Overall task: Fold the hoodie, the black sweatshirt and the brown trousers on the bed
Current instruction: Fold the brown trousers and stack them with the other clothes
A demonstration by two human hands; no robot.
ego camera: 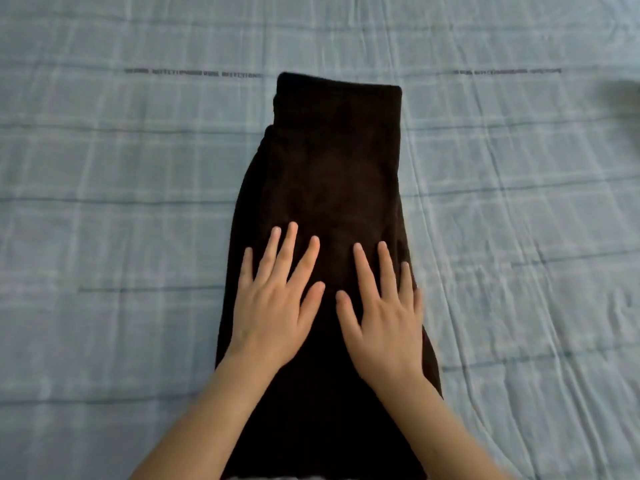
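The left hand (277, 299) and the right hand (381, 317) lie side by side, palms down and fingers straight and spread, flat on the near half of a dark garment (332, 174); neither one holds or pinches anything. From here that looks like pressing and smoothing, the fingers fanned out to cover the width of the cloth and flatten it before the next fold is made. The garment lies lengthwise away from the person in the middle of the bed (121, 341), already narrowed into a long strip, wider at the near end, where it runs out of sight below the forearms, and narrower at the far end, where a straight band (339, 98) finishes it. It is so dark that I cannot tell whether it is the black sweatshirt or the brown trousers, and no sleeve or leg shows to settle it. I'd guess the strip wants folding end to end next, and the open bed on both sides and beyond the band leaves room for that. Around it there is a pale blue checked sheet (519, 237), creased in places, which might drag a little under the cloth. At the far right edge sits a blurred greyish shape (623, 95), well apart from the garment and too unclear to name. The other clothes are not in view.
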